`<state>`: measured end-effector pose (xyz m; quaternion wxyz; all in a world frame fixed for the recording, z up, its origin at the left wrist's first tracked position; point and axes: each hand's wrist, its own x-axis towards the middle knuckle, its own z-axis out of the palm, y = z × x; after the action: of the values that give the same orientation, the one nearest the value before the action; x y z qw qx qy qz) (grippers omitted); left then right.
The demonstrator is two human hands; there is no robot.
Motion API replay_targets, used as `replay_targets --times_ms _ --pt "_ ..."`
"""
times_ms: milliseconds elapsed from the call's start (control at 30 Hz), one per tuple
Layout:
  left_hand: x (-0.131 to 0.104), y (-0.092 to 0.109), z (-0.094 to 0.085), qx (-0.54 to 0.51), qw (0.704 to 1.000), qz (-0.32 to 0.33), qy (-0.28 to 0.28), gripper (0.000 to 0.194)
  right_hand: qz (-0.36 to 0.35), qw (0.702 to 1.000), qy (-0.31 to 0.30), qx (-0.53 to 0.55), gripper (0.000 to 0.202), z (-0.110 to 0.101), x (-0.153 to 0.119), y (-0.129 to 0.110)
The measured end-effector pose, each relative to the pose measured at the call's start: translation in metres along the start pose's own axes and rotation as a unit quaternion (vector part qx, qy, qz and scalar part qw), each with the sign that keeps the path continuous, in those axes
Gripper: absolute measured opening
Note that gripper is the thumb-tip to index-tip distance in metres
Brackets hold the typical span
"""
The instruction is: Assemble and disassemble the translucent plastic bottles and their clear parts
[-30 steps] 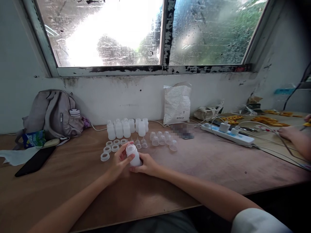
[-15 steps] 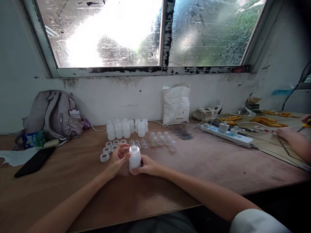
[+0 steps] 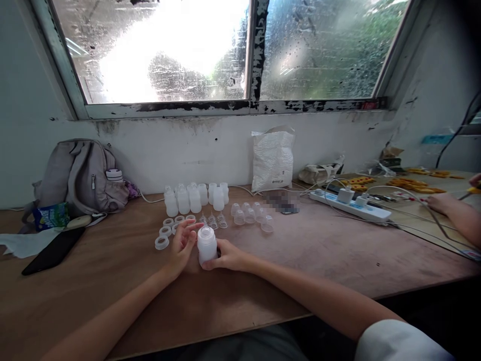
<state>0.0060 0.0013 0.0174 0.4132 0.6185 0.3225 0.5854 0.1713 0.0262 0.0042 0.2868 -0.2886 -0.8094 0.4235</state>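
Note:
My right hand is wrapped round a translucent white baby bottle, which stands nearly upright with its bare, threaded neck on top. Just left of it is my left hand, its fingers stretched out and apart by the bottle's neck; whether a fingertip touches it I cannot tell. Behind that hand lie several white screw rings, some partly hidden by the fingers. Clear teats sit beyond the bottle. To their right are several clear domed caps. More white bottles stand grouped further back.
A grey backpack and a black phone are at the left. By the wall stands a white plastic bag. A white power strip with cables lies at the right. Beyond it, another person's hand is near yellow parts.
My left hand's thumb has come away from the bottle and its fingers have spread. My right hand keeps hold of the bottle, which has shifted very slightly left.

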Motion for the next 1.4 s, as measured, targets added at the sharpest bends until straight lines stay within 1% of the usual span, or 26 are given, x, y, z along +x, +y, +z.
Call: replay_targets --times_ms 133,200,267,333,400,467,567,633,733,800,900,967,1033,1067,1133,1200,1333,1400 --pt "0.0 0.0 0.001 -0.006 1.0 0.016 -0.009 0.047 -0.005 1.0 -0.003 -0.004 0.047 -0.001 -0.001 -0.004" --pt "0.0 0.0 0.001 -0.003 1.0 0.016 0.004 0.043 -0.002 1.0 -0.001 -0.004 0.046 -0.001 -0.001 -0.005" --pt "0.0 0.0 0.001 -0.006 1.0 -0.003 0.016 0.036 0.001 1.0 -0.001 -0.005 0.045 -0.001 -0.001 -0.005" --pt "0.0 0.0 0.0 -0.012 1.0 -0.003 0.007 0.038 0.001 1.0 -0.002 -0.005 0.046 -0.001 -0.001 -0.005" --pt "0.0 0.0 0.0 -0.012 1.0 0.012 -0.008 0.043 0.003 1.0 -0.004 -0.002 0.045 -0.001 -0.001 -0.005" --pt "0.001 0.0 -0.001 -0.01 1.0 0.015 -0.007 0.043 0.006 1.0 -0.005 0.0 0.045 -0.002 -0.001 -0.005" --pt "0.001 0.001 -0.001 -0.032 0.999 -0.033 0.015 0.034 0.006 1.0 -0.005 0.0 0.045 -0.001 -0.001 -0.006" --pt "0.001 0.001 -0.001 -0.048 0.998 -0.045 0.008 0.034 0.004 1.0 -0.004 -0.002 0.046 -0.001 -0.001 -0.006" --pt "-0.001 0.002 0.0 -0.041 0.999 -0.02 -0.024 0.043 0.006 1.0 -0.006 0.001 0.046 -0.002 -0.001 -0.006" --pt "-0.002 0.002 0.0 -0.033 0.999 -0.014 -0.03 0.044 0.008 1.0 -0.01 0.005 0.046 -0.002 -0.001 -0.005" --pt "-0.002 0.002 0.0 -0.025 0.999 -0.018 -0.012 0.037 0.007 1.0 -0.01 0.0 0.043 -0.002 -0.001 -0.005" --pt "-0.002 0.002 0.0 -0.022 1.0 -0.019 0.005 0.035 -0.007 1.0 -0.003 -0.017 0.041 -0.001 -0.002 -0.005" --pt "-0.004 0.003 0.001 -0.027 0.999 -0.019 0.005 0.037 -0.027 0.998 0.019 -0.052 0.04 0.001 -0.003 -0.005" --pt "-0.005 0.004 0.002 -0.029 0.999 -0.017 -0.002 0.04 -0.038 0.995 0.039 -0.078 0.039 0.001 -0.003 -0.005" --pt "-0.007 0.006 0.004 -0.021 1.0 -0.011 -0.013 0.043 -0.055 0.984 0.095 -0.137 0.039 0.001 -0.003 -0.004" --pt "-0.006 0.008 0.004 0.001 1.0 -0.007 -0.003 0.042 -0.065 0.97 0.151 -0.177 0.042 -0.002 -0.003 -0.003" --pt "0.0 0.007 -0.002 0.035 0.999 -0.019 0.028 0.039 -0.066 0.955 0.233 -0.17 0.049 -0.012 -0.002 -0.005" --pt "0.003 0.005 -0.006 0.035 0.998 -0.035 0.034 0.038 -0.058 0.958 0.237 -0.149 0.046 -0.017 -0.003 -0.008"
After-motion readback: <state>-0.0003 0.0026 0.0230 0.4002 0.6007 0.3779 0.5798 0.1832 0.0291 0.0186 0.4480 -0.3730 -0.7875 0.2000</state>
